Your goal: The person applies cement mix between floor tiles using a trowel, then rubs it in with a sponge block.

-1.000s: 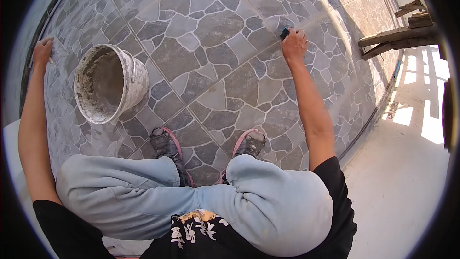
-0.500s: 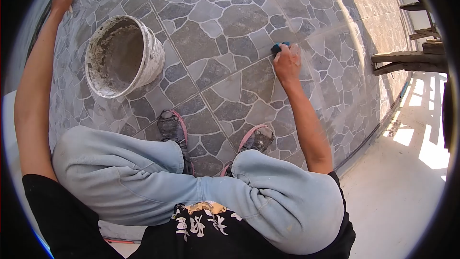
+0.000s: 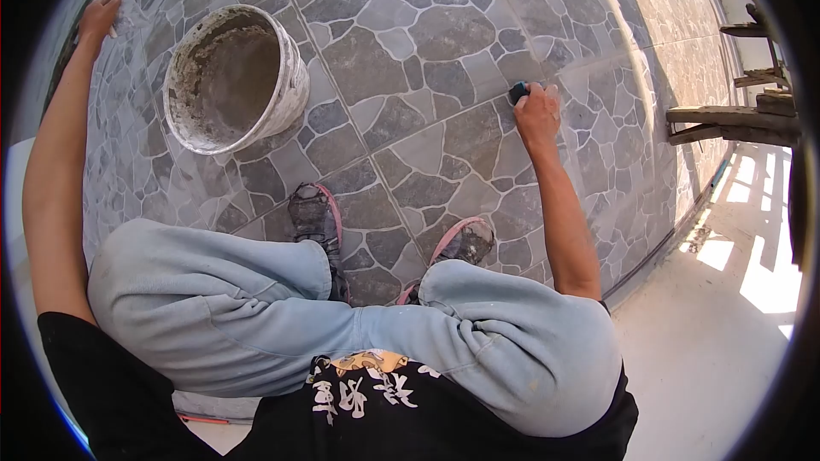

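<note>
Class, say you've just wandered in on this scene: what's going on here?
A person is crouched or seated low over a stone-patterned floor, arms spread wide. The right hand grips a small dark block down at the floor, beside a straight joint. The left hand is out near the floor's far left edge; whether it holds anything is too small to tell. A smeared bucket with a greyish substance inside stands between the hands, nearer the left.

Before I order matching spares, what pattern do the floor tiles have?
The floor tiles have irregular grey-brown stone shapes, pale outlines; best in head view.
</note>
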{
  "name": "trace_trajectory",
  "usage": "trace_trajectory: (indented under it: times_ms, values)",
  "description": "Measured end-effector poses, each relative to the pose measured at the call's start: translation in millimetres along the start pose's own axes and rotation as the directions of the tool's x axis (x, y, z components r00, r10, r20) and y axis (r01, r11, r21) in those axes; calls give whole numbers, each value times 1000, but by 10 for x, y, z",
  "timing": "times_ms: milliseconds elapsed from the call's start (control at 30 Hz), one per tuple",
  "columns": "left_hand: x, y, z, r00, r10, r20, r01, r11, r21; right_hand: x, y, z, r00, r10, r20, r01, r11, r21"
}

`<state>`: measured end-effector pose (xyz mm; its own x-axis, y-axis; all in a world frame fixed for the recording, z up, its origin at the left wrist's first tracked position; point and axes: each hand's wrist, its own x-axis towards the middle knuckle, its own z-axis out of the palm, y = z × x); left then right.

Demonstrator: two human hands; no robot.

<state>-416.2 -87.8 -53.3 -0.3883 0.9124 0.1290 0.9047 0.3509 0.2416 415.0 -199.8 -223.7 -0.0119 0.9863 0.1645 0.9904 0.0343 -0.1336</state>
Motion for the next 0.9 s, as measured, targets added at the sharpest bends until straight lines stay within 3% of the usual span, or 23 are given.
trace_trajectory:
  times_ms: [100, 167, 233, 300, 367, 400, 467, 500, 533, 567, 600, 633, 667, 733, 800, 833, 867, 900]
  values:
    - [-117, 16, -23, 998, -53, 18, 53, 999, -1, -320, -438, 155, 994, -48, -97, 53, 997, 55]
    - [-264, 187, -127, 989, -128, 73, 125, 992, 33, -780, -1136, 113, 968, -233, -96, 247, 954, 172]
    - [-142, 351, -21, 1000, -4, 18, 4, 1000, -7, -1230, -1707, 116, 909, -416, -12, 394, 852, 344]
    - [-84, 621, 3, 999, 44, 13, -44, 999, -23, -1465, -1871, 158, 813, -580, -49, 536, 714, 449]
    - [161, 574, 17, 979, 201, -32, -189, 956, 224, -1076, -1464, 217, 842, -529, -105, 526, 762, 377]
    - [287, 435, -11, 980, 196, -28, -186, 960, 210, -817, -1162, 251, 852, -501, -149, 521, 790, 323]
    - [333, 156, -49, 978, 200, -55, -188, 967, 172, -138, -379, 171, 954, -206, -217, 219, 975, 33]
    - [202, 82, -101, 973, 208, -105, -192, 971, 144, 146, 100, 219, 960, -81, -267, 57, 994, -95]
    - [24, 150, -214, 999, 54, -3, -54, 994, 94, 353, 476, 226, 965, 52, -256, -97, 982, -164]
    - [-130, 223, -308, 990, -93, 106, 87, 994, 60, 396, 541, 249, 959, 73, -275, -121, 979, -163]
    - [-93, -67, -220, 1000, -6, 16, 6, 999, 35, 438, 600, 264, 950, 97, -297, -139, 982, -125]
    - [-105, -151, -174, 999, -47, 13, 48, 999, -18, 478, 656, 268, 938, 122, -325, -158, 984, -88]
    - [-122, -153, -136, 996, -89, 10, 90, 993, -74, 327, 339, 311, 948, 56, -312, -67, 997, -24]
    - [-35, -154, -21, 999, -21, -39, 16, 992, -129, -160, -506, 413, 951, -66, -301, 109, 986, 130]
    - [-49, 282, 23, 1000, -3, -10, 2, 993, -117, -709, -1329, 320, 919, -329, -216, 391, 833, 391]
    - [-21, 515, 39, 1000, -7, 30, 10, 995, -99, -897, -1579, 307, 835, -517, -185, 541, 714, 444]
    - [64, 664, 108, 1000, 16, 14, -14, 995, -104, -783, -1540, 298, 839, -504, -206, 540, 722, 434]
    - [139, 803, 200, 983, 183, -36, -182, 983, 25, -638, -1459, 297, 792, -557, -250, 606, 664, 439]
